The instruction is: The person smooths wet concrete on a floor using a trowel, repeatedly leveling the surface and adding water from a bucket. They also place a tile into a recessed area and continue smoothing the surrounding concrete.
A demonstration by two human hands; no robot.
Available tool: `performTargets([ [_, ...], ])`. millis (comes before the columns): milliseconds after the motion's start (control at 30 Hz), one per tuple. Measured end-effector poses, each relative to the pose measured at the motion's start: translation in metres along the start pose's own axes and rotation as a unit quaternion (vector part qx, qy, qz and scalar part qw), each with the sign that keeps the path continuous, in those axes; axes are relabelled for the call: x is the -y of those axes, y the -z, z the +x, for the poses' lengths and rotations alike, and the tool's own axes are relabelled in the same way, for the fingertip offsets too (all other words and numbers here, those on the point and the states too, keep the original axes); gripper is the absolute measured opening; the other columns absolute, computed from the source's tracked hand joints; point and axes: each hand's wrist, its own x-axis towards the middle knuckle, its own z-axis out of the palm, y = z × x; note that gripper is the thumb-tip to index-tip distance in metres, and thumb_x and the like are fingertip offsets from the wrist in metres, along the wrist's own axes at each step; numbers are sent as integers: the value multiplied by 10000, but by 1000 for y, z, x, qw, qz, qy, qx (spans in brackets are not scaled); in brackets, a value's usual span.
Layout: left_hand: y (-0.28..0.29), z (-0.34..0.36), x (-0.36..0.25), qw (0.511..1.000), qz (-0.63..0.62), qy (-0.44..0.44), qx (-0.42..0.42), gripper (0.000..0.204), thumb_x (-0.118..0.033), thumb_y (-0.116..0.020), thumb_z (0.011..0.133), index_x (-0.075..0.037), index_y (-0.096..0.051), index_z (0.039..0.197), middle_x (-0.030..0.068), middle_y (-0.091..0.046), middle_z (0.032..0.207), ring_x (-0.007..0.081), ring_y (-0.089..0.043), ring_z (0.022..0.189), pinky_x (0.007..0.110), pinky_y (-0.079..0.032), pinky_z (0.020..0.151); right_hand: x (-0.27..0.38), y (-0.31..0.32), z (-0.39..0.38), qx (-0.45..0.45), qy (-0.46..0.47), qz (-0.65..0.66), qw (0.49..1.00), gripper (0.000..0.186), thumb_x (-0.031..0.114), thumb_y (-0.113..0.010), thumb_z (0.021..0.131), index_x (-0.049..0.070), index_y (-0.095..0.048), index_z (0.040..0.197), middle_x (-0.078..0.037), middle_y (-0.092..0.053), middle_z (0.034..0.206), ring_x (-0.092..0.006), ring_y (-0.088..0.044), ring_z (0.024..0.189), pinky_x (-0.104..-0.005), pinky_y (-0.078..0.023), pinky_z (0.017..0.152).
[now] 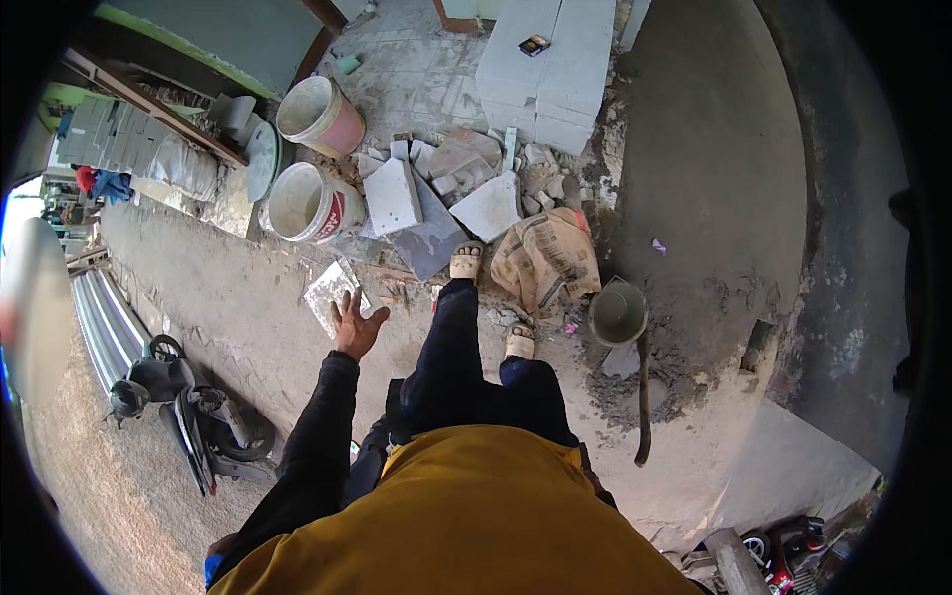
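Note:
My left hand (358,327) reaches forward with its fingers spread and nothing in it. Just beyond its fingertips is a thin whitish, shiny square piece (323,296) on the ground; whether the fingers touch it I cannot tell. My right hand is out of view. In front of my sandalled feet lie broken white slabs (392,196), a grey tile (431,236) and a crumpled brown sack (545,260).
Two pale buckets (340,213) stand front left beside a round green lid (262,164). White blocks (555,69) are stacked at the far middle. A grey pail (617,315) and a wooden handle (643,412) are at right. A motorbike (213,416) is parked at left.

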Motion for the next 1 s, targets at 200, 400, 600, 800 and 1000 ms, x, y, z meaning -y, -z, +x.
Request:
performTargets([
  [200, -24, 144, -41, 997, 62, 13, 44, 1024, -573, -758, 838, -90, -330, 1633, 221, -226, 1714, 525, -37, 1578, 627, -105, 1269, 25, 13, -2, -56, -110, 71, 990, 282, 308, -550, 973, 154, -782, 1017, -164, -757, 950, -370, -741, 917, -522, -586, 817],
  [400, -95, 300, -31, 997, 10, 2, 80, 953, -520, -736, 852, -56, -372, 1601, 202, -320, 1677, 485, -107, 1579, 592, -138, 1280, 9, 33, 2, -69, 98, -24, 993, 214, 234, -679, 929, 157, -751, 1114, -160, -754, 949, -379, -737, 855, -501, -591, 744],
  [600, -173, 431, -18, 991, -14, -16, 131, 854, -476, -675, 916, 41, -413, 1543, 255, -462, 1569, 471, -269, 1533, 520, -133, 1293, 102, 96, -12, 42, -376, 457, 805, 348, 352, -620, 1028, 86, -620, 1251, -125, -717, 996, -284, -738, 804, -456, -577, 641],
  [800, -254, 566, -7, 982, -66, -39, 170, 818, -419, -651, 948, 96, -405, 1534, 328, -467, 1542, 458, -431, 1454, 457, -320, 1235, 195, 190, 14, 17, -483, 498, 720, 460, 420, -604, 1045, 83, -539, 1350, -101, -685, 1028, -270, -731, 795, -469, -568, 596],
  [1000, -329, 675, 1, 911, -359, 131, 158, 878, -497, -690, 945, 80, -395, 1538, 218, -559, 1464, 359, -512, 1378, 439, -456, 1097, 208, 218, 59, 13, -523, 490, 698, 487, 424, -621, 1034, 96, -518, 1379, -107, -676, 1066, -284, -731, 821, -502, -569, 608],
])
